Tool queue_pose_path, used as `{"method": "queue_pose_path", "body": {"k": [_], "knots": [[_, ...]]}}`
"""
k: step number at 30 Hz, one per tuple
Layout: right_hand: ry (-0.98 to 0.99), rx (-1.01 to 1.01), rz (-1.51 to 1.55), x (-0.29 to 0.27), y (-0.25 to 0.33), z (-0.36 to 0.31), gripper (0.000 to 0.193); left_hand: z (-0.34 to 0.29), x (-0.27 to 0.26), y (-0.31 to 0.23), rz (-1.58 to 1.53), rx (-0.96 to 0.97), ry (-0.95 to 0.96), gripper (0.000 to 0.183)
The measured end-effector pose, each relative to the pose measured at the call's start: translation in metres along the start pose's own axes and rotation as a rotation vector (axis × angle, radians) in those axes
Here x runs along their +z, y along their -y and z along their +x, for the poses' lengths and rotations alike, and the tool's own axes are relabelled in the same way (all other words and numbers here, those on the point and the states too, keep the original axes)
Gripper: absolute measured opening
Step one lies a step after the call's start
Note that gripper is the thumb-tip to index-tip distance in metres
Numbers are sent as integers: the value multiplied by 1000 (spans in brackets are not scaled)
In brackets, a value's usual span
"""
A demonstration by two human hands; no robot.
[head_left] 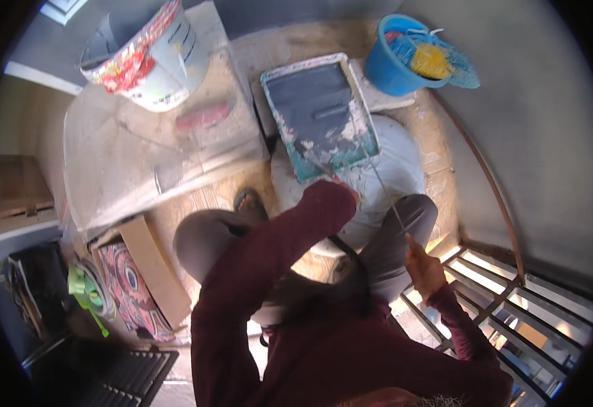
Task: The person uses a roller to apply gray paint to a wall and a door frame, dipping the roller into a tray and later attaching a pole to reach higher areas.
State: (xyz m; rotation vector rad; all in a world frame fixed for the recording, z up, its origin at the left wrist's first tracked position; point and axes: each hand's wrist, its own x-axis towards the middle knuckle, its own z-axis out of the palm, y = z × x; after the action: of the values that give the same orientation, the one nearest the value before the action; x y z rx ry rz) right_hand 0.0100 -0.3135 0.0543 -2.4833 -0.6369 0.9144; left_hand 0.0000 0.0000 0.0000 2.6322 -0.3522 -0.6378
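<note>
1. Grey walls (534,115) and a dusty tan floor (439,159) surround the seated person; a blue round plastic bucket (390,71) stands at upper right.
2. Ahead of the knees, a rectangular, paint-crusted tray with a dark bed and teal near end (310,91) lies over a rounded white object (402,159) of unclear kind.
3. The right hand (424,270) is closed round the near end of a thin, straight, greyish rod (388,195). The left hand (338,180) is by the tray's near edge, mostly sleeve-hidden; I cannot tell its grip.
4. For good control, I would brace the tray and guide the rod with small wrist movements, over the bed.
5. The rod's long axis slants from the right hand forward and left, its far end toward the tray; contact is unclear. The tray's long axis runs away from the person, leaning slightly left.
</note>
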Motion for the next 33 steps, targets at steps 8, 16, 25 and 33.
{"method": "queue_pose_path", "body": {"k": [8,16,25,33], "knots": [[-42,-60,159,1,5,1,53,-9,-8,-10,-52,41,-16,16],[-7,-108,1137,-1,81,62,55,-26,-55,-16,-102,46,-77,15],[-223,-414,1699,54,176,277,60,-86,-135,-21,-154,278,-561,26],[-385,-368,1690,63,188,388,57,-90,-101,6,-72,388,-606,35]]}}
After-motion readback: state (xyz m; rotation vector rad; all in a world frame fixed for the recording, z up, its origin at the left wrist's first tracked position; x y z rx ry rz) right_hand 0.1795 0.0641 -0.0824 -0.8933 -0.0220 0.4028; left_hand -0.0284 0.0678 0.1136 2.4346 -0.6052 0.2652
